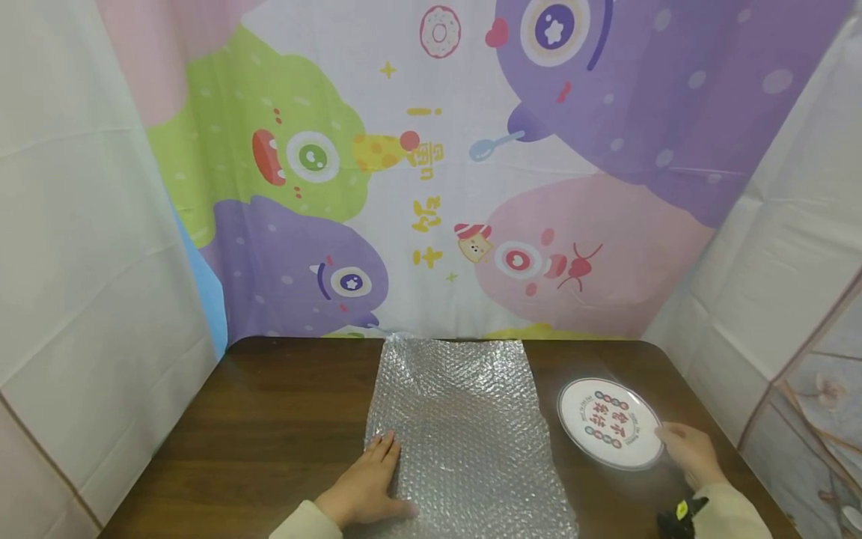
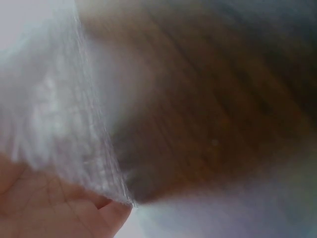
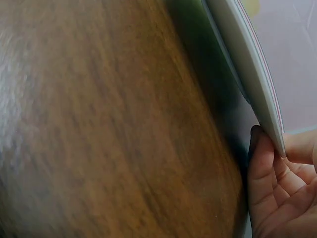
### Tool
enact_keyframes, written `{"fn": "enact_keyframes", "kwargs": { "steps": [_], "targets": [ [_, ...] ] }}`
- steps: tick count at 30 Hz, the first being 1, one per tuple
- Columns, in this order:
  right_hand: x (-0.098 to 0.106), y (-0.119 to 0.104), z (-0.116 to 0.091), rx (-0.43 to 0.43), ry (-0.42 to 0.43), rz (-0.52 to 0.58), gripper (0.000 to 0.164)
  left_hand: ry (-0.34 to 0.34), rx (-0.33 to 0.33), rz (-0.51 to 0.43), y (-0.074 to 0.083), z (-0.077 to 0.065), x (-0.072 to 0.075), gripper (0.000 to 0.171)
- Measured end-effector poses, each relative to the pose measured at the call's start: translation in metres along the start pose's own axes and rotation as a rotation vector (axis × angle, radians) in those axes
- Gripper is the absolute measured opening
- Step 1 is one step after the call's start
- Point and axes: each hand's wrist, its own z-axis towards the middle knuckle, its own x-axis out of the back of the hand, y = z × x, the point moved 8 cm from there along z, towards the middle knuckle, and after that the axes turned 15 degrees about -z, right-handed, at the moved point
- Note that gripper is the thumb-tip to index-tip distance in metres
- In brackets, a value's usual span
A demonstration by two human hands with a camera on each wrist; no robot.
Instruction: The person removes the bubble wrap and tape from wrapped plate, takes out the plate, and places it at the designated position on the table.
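A sheet of bubble wrap (image 1: pixel 465 427) lies flat down the middle of the dark wooden table. My left hand (image 1: pixel 367 483) rests on its left edge, fingers straight and thumb spread toward the front. In the left wrist view, part of that hand (image 2: pixel 59 208) shows beside the blurred wrap (image 2: pixel 64 114). At the right, a white round plate (image 1: pixel 584 425) with red lettering is gripped at its right rim by my right hand (image 1: pixel 694 453). The right wrist view has the plate (image 3: pixel 247 69) edge-on, its rim pinched between the thumb and fingers (image 3: pixel 262 173).
The brown table (image 1: pixel 269 419) has rounded back corners. Behind it hangs a cloth (image 1: pixel 431 299) printed with cartoon monsters. Pale curtains (image 1: pixel 101 299) stand close on both sides. A small black item with a yellow mark (image 1: pixel 679 516) sits at my right cuff.
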Motion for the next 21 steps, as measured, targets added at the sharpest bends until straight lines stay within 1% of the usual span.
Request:
{"fn": "enact_keyframes", "kwargs": {
  "steps": [6, 12, 21],
  "targets": [
    [-0.0017, 0.0017, 0.0005, -0.03, -0.021, -0.03, 0.063, 0.006, -0.003, 0.006, -0.0001, -0.0002, 0.0003, 0.11],
    [-0.0023, -0.0006, 0.0013, -0.012, -0.024, -0.047, 0.062, 0.01, 0.006, 0.009, 0.0002, -0.0001, 0.0002, 0.11],
    [-0.0017, -0.0053, 0.0037, -0.003, 0.021, -0.044, 0.055, 0.015, 0.005, -0.005, 0.0001, -0.0001, 0.0024, 0.111]
  ]
}}
